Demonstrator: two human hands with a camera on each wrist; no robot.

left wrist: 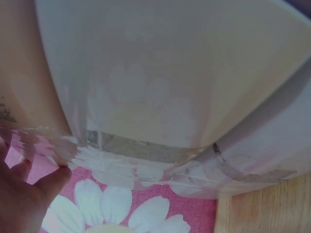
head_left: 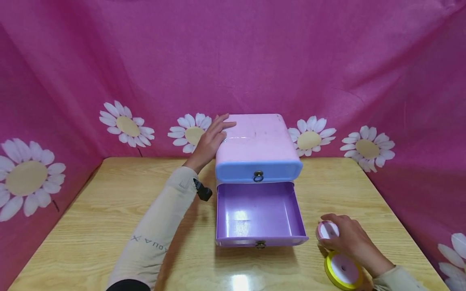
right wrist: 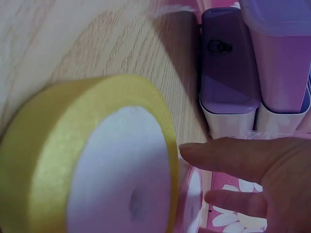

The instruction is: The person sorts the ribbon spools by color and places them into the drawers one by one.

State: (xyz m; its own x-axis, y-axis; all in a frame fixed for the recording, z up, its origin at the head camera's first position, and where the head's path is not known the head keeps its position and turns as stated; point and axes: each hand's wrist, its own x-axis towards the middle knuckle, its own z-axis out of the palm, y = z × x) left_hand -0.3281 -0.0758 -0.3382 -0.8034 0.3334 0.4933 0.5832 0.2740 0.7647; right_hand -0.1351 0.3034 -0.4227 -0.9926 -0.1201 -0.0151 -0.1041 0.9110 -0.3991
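A small pink drawer cabinet [head_left: 255, 137] stands on the table, with a blue top drawer [head_left: 236, 173] pushed in. Below it, a purple drawer [head_left: 262, 210] is pulled out, its visible inside bare. My left hand [head_left: 211, 141] rests on the cabinet's upper left edge, fingers spread; in the left wrist view its fingertips touch the taped side [left wrist: 141, 145]. Right of the drawer, my right hand [head_left: 349, 238] holds a small pink ribbon roll [head_left: 329, 230] between thumb and fingers. A larger yellow ribbon roll [head_left: 343, 270] lies nearer, partly under that hand.
The wooden table [head_left: 91, 210] extends on both sides of the cabinet. A magenta cloth [head_left: 233, 60] with daisies hangs behind and at the sides. In the right wrist view, a pushed-in purple drawer [right wrist: 228, 77] sits beneath the pulled-out one.
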